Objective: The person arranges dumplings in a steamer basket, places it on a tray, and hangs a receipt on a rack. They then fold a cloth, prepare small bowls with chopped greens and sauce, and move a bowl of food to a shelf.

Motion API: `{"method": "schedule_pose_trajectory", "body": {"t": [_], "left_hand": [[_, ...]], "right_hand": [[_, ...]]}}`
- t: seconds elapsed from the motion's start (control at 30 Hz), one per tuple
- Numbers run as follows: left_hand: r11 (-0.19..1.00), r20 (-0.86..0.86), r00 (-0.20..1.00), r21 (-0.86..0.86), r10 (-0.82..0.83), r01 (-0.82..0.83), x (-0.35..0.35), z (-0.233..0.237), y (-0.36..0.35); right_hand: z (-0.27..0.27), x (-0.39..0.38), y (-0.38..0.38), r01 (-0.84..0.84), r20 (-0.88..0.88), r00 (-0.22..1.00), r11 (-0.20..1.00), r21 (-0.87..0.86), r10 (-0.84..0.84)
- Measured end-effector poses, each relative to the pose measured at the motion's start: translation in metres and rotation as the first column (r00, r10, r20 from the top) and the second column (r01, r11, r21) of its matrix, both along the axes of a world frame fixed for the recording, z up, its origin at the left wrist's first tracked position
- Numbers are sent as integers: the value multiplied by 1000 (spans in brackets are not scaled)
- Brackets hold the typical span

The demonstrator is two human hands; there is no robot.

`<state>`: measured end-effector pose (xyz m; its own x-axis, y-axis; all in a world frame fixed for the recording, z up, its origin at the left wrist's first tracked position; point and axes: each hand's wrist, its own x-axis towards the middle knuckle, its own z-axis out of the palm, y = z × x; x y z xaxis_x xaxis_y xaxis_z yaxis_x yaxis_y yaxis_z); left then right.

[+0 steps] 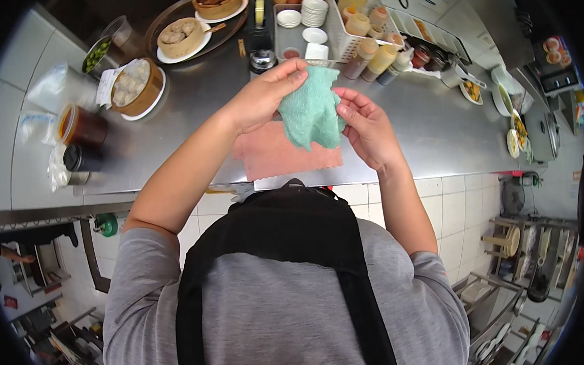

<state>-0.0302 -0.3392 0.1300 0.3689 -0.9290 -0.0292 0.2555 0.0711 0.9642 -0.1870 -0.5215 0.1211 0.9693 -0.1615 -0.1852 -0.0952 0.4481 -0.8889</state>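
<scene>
A green cleaning cloth (311,107) hangs between my two hands above the steel counter. My left hand (270,94) pinches its upper left part, thumb on top. At the cloth's right edge, my right hand (366,125) holds it between thumb and fingers. Beneath it a pink cloth (290,157) with a scalloped edge lies spread at the counter's front edge. Part of the pink cloth is hidden by the green one and by my left hand.
Bamboo steamers of dumplings (138,85) stand on plates at the left, near a jar of dark red sauce (82,126). Behind my hands are a tray with small white dishes (314,12) and several sauce bottles (380,59). The steel counter (433,134) extends right.
</scene>
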Motion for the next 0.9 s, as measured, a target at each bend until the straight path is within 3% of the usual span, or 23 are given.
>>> {"method": "schedule_pose_trajectory", "body": {"t": [0.07,0.1,0.17,0.2,0.27,0.3,0.33,0.5,0.57,0.6,0.63,0.67,0.7,0.73,0.77,0.8,0.83,0.87,0.9], "left_hand": [[988,-251,955,37,157,-153,-5,11,17],[984,-251,952,37,177,-173,-6,15,24],[985,-409,905,-67,120,-161,-7,18,39],[981,-408,902,-67,137,-180,-9,18,45],[959,-401,909,-193,117,-208,-15,15,52],[957,-401,907,-192,126,-217,-18,12,55],[954,-371,915,-183,159,-240,-22,10,58],[936,-305,907,-102,292,-336,-27,8,68],[922,-29,925,-75,380,-381,-24,4,74],[923,-35,926,-71,377,-378,-24,6,80],[917,287,884,44,367,-395,-23,9,89],[887,578,765,146,283,-438,-23,14,97],[889,572,772,151,278,-432,-27,16,104],[857,700,671,167,245,-487,-32,18,110],[824,809,554,171,196,-541,-36,19,117],[826,806,561,176,192,-535,-38,18,125],[849,847,508,150,154,-507,-40,17,133],[871,885,450,125,118,-475,-43,16,137],[874,883,456,129,115,-469,-47,16,139]], "right_hand": [[6,11,6,28,54,998,970,-240,-15],[3,15,13,7,54,998,971,-240,6],[-5,18,34,256,223,960,849,-462,-168],[-4,16,43,240,224,963,854,-462,-149],[-2,11,61,413,463,886,391,-822,37],[-6,15,69,397,475,880,501,-769,30],[-12,18,71,393,472,881,505,-768,34],[-19,30,74,280,439,899,777,-565,-5],[-19,26,64,191,349,937,802,-566,23],[-18,23,57,104,261,964,824,-556,55],[-16,22,50,103,255,966,825,-556,51],[-11,20,44,160,273,962,830,-535,-10],[-6,18,40,217,288,955,830,-514,-72],[3,13,38,217,280,957,830,-514,-77],[14,5,37,244,280,958,708,-663,-68],[20,-3,37,261,277,959,560,-786,-59],[22,-11,36,251,271,962,497,-830,-34],[23,-20,34,250,265,963,497,-831,-40],[24,-29,33,170,201,980,575,-800,-9]]}}
